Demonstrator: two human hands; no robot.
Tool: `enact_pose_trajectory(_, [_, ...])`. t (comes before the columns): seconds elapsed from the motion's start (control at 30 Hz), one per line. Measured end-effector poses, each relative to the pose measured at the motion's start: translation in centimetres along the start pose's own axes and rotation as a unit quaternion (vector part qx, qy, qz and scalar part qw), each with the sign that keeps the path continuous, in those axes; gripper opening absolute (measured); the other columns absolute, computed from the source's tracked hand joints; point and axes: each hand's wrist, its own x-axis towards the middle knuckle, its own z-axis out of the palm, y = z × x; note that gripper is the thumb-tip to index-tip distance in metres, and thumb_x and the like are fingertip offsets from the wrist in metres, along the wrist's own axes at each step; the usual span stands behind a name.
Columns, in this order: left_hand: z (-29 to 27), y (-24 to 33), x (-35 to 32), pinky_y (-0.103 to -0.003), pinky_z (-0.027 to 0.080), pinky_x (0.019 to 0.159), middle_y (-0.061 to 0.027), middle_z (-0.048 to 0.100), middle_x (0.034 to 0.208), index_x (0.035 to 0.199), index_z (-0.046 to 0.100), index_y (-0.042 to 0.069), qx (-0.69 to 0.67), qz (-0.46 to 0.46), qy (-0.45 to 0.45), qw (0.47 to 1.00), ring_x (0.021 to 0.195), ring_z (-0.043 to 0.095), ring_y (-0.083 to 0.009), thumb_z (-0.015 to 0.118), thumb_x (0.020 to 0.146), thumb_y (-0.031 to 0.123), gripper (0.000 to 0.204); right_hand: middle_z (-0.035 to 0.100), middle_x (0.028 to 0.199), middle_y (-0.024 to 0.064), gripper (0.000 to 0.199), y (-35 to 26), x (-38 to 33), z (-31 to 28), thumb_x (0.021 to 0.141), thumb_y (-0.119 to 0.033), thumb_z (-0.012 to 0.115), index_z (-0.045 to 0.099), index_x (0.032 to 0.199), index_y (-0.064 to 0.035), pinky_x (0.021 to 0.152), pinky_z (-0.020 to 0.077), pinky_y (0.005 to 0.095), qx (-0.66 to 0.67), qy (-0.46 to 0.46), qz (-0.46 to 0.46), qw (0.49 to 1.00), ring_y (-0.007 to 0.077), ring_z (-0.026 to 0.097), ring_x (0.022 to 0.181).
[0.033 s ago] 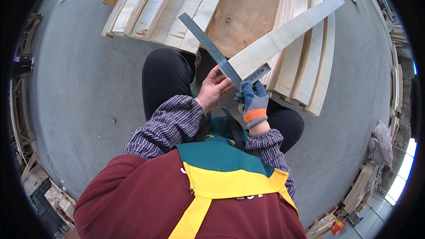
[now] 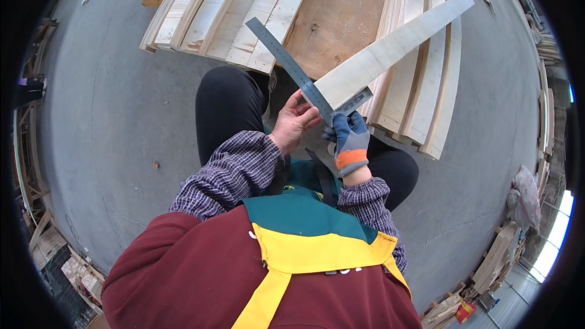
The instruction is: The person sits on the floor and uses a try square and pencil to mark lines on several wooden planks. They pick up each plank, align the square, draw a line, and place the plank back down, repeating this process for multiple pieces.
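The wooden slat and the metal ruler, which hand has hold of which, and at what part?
The gloved right hand holds the wooden slat at its near end. The bare left hand pinches the metal ruler near its lower end, where it crosses the slat.

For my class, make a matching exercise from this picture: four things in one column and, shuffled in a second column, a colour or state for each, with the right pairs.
Things:
1. metal ruler
2. pale board
3. right hand
4. left hand

States:
A. bare, fingers at the ruler
B. grey, lying across the board's near end
C. wearing a blue and orange glove
D. light wood, raised above the plank stack

Pairs: 1-B, 2-D, 3-C, 4-A
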Motion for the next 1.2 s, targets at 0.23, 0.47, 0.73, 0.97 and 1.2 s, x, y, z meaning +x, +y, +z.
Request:
enact_pose_trajectory(0.23, [0.0,0.1,0.1,-0.033,0.054,0.091,-0.0074,0.061,0.121,0.144,0.033,0.018,-0.003,-0.002,0.007,1.0,0.107,0.062,-0.0164,0.064,0.091,0.002,0.063,0.067,0.084,0.0054,0.024,-0.1,0.0,0.0,0.092,-0.018,0.063,0.062,0.109,-0.0005,0.052,0.0525,0.0254,-0.008,-0.001,-0.002,1.0,0.0113,0.06,0.059])
enact_pose_trajectory(0.47, [-0.1,0.3,0.0,-0.032,0.054,0.091,-0.007,0.061,0.121,0.142,0.035,0.018,-0.001,-0.007,-0.003,1.0,0.107,0.062,-0.0165,0.064,0.091,0.003,0.061,0.066,0.085,0.0031,0.025,-0.2,0.0,0.0,0.091,-0.015,0.065,0.062,0.113,-0.0021,0.053,0.0505,0.0248,0.0,-0.006,0.015,1.0,0.0101,0.058,0.062])
enact_pose_trajectory(0.73, [-0.1,0.3,0.0,-0.032,0.054,0.091,-0.0067,0.061,0.12,0.142,0.035,0.019,0.006,-0.006,-0.003,1.0,0.108,0.062,-0.0162,0.063,0.091,0.002,0.06,0.066,0.084,0.0019,0.025,-0.3,0.2,-0.2,0.091,-0.015,0.065,0.062,0.112,-0.0023,0.053,0.0506,0.0248,-0.005,-0.011,0.021,1.0,0.0095,0.057,0.063])
enact_pose_trajectory(0.97, [0.1,0.9,-0.6,-0.034,0.053,0.093,-0.0081,0.061,0.122,0.143,0.035,0.015,-0.02,0.003,-0.029,0.999,0.108,0.062,-0.017,0.068,0.089,0.009,0.063,0.064,0.081,0.0053,0.025,-0.2,0.2,0.0,0.091,-0.017,0.064,0.062,0.108,0.0006,0.052,0.0533,0.0263,-0.004,-0.002,0.016,1.0,0.0117,0.059,0.06])
enact_pose_trajectory(1.2, [1.6,1.5,-0.6,-0.031,0.053,0.084,-0.0089,0.066,0.11,0.133,0.043,0.008,0.055,0.03,0.037,0.997,0.097,0.064,-0.0156,0.073,0.086,0.014,0.056,0.065,0.084,0.0061,0.025,-0.4,0.0,0.1,0.09,-0.016,0.065,0.062,0.109,0.0009,0.053,0.0535,0.0273,0.001,0.01,0.022,1.0,0.0126,0.059,0.061])
